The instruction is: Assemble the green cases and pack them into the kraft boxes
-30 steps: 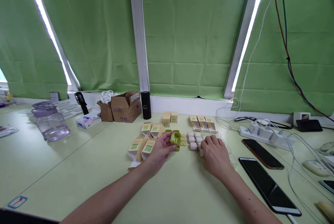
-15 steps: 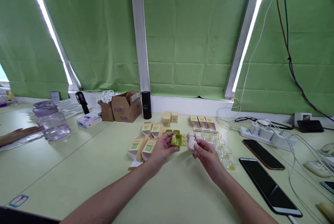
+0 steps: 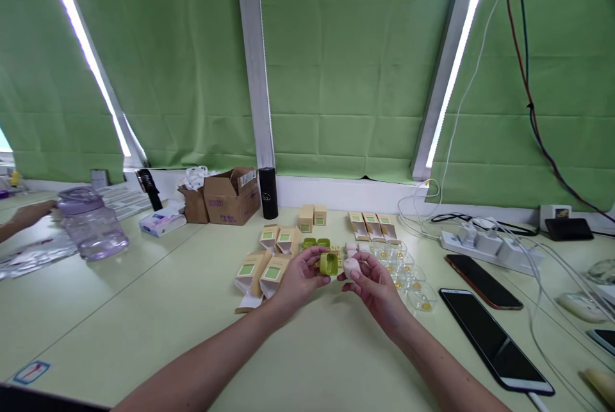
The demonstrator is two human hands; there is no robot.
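My left hand (image 3: 303,276) is closed on a small olive-green square cup (image 3: 329,264), its hollow side turned toward me. Close beside it, my right hand (image 3: 372,280) pinches a small pale-pink rounded block (image 3: 351,267). The two pieces are apart, with a narrow gap between them. Behind my hands lie more green cups (image 3: 316,243) and pink and white blocks (image 3: 352,248). Open kraft-paper boxes (image 3: 275,271) with green labels stand left of my left hand. Several clear plastic pieces with yellow spots (image 3: 408,277) lie right of my right hand.
At the right are two phones (image 3: 494,341), a power strip (image 3: 490,252) and loose white cables. A black cylinder (image 3: 268,193), a cardboard box (image 3: 233,197) and a purple jug (image 3: 93,223) stand at the back and left. Another person's hand (image 3: 31,214) is at far left.
My right hand has lifted the pink block off the others and turned it closer to the green cup. The cup has turned slightly toward me. The other person's hand has risen.
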